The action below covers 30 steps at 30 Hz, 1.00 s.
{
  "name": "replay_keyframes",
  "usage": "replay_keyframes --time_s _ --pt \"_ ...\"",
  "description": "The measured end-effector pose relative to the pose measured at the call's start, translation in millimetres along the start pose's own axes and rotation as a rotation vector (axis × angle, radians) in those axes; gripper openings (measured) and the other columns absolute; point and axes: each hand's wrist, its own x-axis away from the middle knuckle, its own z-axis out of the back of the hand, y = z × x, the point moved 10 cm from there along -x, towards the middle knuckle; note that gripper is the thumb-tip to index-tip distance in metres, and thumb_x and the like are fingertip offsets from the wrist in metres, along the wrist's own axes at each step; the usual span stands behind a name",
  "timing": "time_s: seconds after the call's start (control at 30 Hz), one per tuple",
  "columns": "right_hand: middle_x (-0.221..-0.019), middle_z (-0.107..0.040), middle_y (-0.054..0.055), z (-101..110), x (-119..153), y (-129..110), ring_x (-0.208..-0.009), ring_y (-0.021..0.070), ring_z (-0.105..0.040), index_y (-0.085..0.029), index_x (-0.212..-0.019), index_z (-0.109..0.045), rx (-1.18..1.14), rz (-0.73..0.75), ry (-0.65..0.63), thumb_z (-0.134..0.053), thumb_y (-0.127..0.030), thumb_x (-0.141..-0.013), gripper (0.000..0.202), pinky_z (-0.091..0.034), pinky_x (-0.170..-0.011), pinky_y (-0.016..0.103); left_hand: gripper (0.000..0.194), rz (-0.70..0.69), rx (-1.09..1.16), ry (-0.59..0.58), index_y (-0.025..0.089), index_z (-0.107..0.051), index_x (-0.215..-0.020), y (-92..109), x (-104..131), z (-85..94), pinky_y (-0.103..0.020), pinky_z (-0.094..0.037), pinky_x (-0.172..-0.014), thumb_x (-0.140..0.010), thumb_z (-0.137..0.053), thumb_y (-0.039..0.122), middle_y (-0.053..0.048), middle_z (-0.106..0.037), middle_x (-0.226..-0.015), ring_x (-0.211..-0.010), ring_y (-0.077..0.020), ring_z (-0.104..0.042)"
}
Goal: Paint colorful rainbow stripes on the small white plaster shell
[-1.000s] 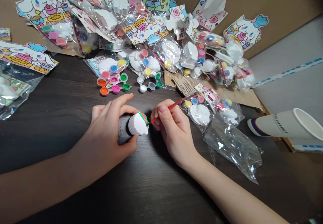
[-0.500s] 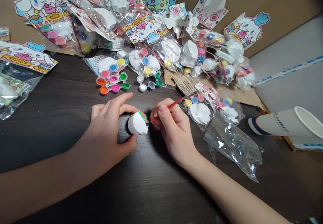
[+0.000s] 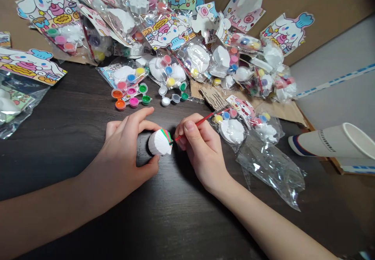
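A white shell figurine (image 3: 158, 142) is pinched between the thumb and a finger of my left hand (image 3: 125, 146), above the dark table. Its right edge carries painted stripes of green, orange and pink. My right hand (image 3: 202, 146) is closed round a thin red paintbrush (image 3: 202, 120), whose dark tip touches the striped edge of the shell. Just beyond my hands, a strip of open paint pots (image 3: 133, 97) shows orange, pink and green paint. Beside it lies a second strip of paint pots (image 3: 172, 98) with white and green ones.
Bagged figurine kits (image 3: 164, 29) with printed cards are heaped along the back. An opened plastic bag (image 3: 272, 170) lies right of my right hand, near a tilted-looking paper cup (image 3: 331, 141). Another bagged kit (image 3: 23, 84) sits at the left edge. Corrugated cardboard (image 3: 215, 98) lies behind my right hand.
The brush tip has shifted very slightly to the left along the shell's striped edge. Both hands keep their hold and position.
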Motion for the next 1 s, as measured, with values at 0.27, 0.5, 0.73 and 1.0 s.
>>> replay_keyframes --time_s 0.27,0.5,0.73,1.0 --pt "-0.058 -0.042 -0.005 -0.3 -0.1 1.0 -0.052 0.0078 -0.037 -0.020 -0.068 -0.047 -0.024 -0.002 -0.008 -0.058 -0.047 -0.085 0.034 -0.031 -0.049 0.023 0.057 0.003 0.024 -0.004 0.025 -0.032 -0.127 0.6 -1.3 0.3 -0.042 -0.039 -0.094 -0.074 -0.053 0.019 0.000 -0.068 -0.106 -0.106 -0.0236 -0.059" --pt "-0.059 -0.043 -0.005 -1.4 1.0 1.3 -0.053 0.0074 -0.037 -0.019 -0.068 -0.049 -0.029 -0.002 -0.028 -0.058 -0.044 -0.086 0.032 -0.031 -0.050 0.022 0.058 -0.004 0.026 -0.008 0.025 -0.031 -0.127 -0.2 -1.3 -0.5 -0.042 -0.038 -0.095 -0.074 -0.054 0.019 0.000 -0.067 -0.106 -0.107 -0.0239 -0.058" --pt "-0.060 -0.043 -0.005 0.4 0.6 -2.0 -0.054 0.0080 -0.039 -0.020 -0.070 -0.048 -0.030 0.045 0.000 -0.055 -0.041 -0.088 0.029 -0.031 -0.051 0.024 0.057 0.005 0.015 -0.006 0.025 -0.032 -0.126 0.6 -1.5 -0.6 -0.042 -0.039 -0.094 -0.074 -0.053 0.018 -0.001 -0.067 -0.106 -0.107 -0.0246 -0.058" --pt "-0.060 -0.042 -0.005 -0.7 1.6 -0.3 -0.054 0.0074 -0.038 -0.019 -0.071 -0.049 -0.027 0.039 -0.026 -0.054 -0.040 -0.089 0.028 -0.031 -0.051 0.023 0.058 0.021 0.027 -0.024 0.024 -0.033 -0.125 -1.8 -3.3 -0.7 -0.045 -0.040 -0.092 -0.071 -0.055 0.021 -0.001 -0.068 -0.106 -0.104 -0.0270 -0.059"
